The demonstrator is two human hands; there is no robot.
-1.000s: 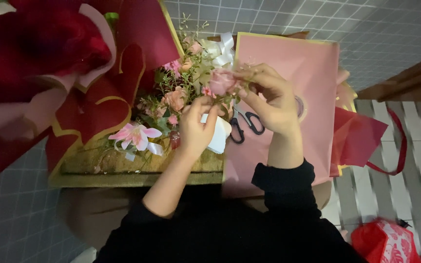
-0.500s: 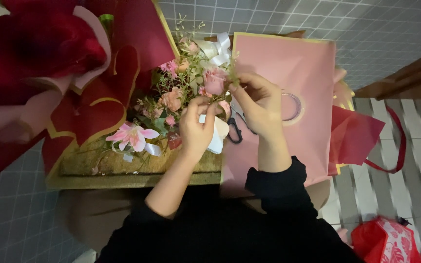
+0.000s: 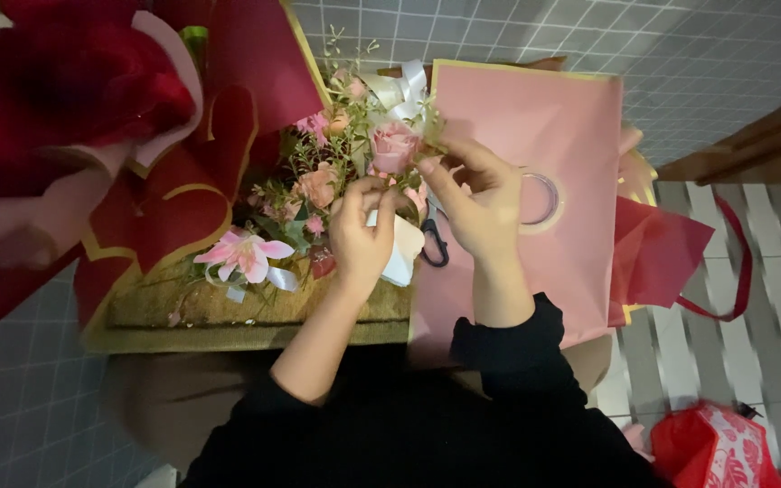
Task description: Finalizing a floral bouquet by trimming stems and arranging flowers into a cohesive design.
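At centre frame, the right hand (image 3: 485, 201) pinches the pink rose (image 3: 394, 145) at its head with fingertips closed on the petals, while the left hand (image 3: 362, 237) grips the white-wrapped stems just below. Seating this bloom well likely means a light pinch and a steady lower grip. Scissors (image 3: 435, 242) lie beside them on pink wrapping paper (image 3: 535, 117); dark red wrap (image 3: 164, 208) fills the upper left.

A flat pink paper bag with a gold edge and a round hole (image 3: 535, 136) lies in the middle, and a red patterned plastic bag (image 3: 711, 447) sits bottom right.
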